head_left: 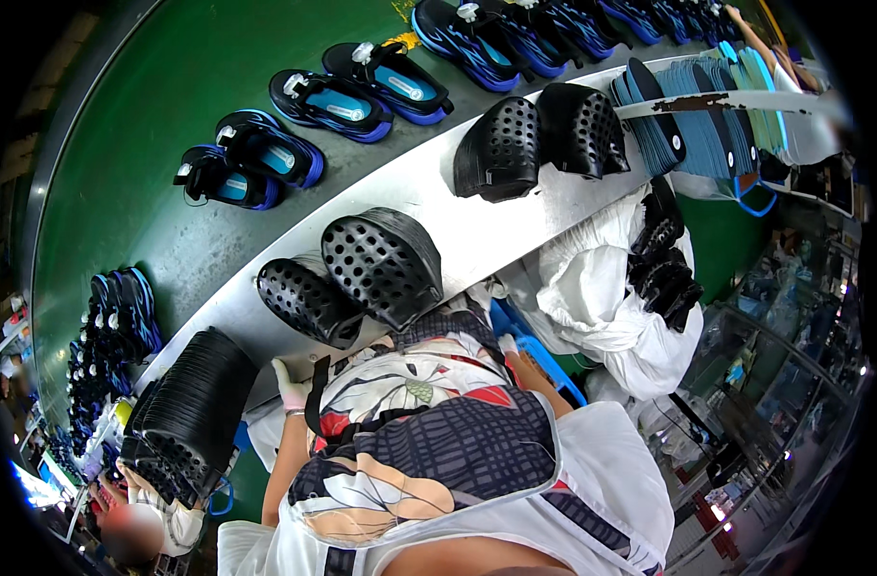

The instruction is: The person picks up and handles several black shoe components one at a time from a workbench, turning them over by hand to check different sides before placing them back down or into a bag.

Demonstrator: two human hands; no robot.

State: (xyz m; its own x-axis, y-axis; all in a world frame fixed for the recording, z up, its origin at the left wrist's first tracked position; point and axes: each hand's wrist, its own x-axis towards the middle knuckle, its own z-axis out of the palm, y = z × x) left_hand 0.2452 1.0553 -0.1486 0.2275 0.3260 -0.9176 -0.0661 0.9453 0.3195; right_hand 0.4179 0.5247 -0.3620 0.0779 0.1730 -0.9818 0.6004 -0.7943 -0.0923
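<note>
My left hand (291, 392), with white covering on the fingers, is at the near edge of the white bench (410, 182), one finger stretched out and nothing seen in it. A black strip (318, 396) hangs beside it. My right hand (509, 348) is low by my apron, close to a blue crate (534, 350); its fingers are mostly hidden. In front of me on the bench are two nested stacks of perforated black plastic shoe-toe forms, a smaller stack (309, 300) and a larger stack (381, 264). A long row of black forms (194, 403) stands at the left.
Black-and-blue sneakers (357, 101) line the green conveyor (151, 106) beyond the bench. Further black forms (496, 149) and stacked blue insoles (693, 115) are to the right. A white sack (592, 288) holding black forms stands below. Another person (160, 518) is at lower left.
</note>
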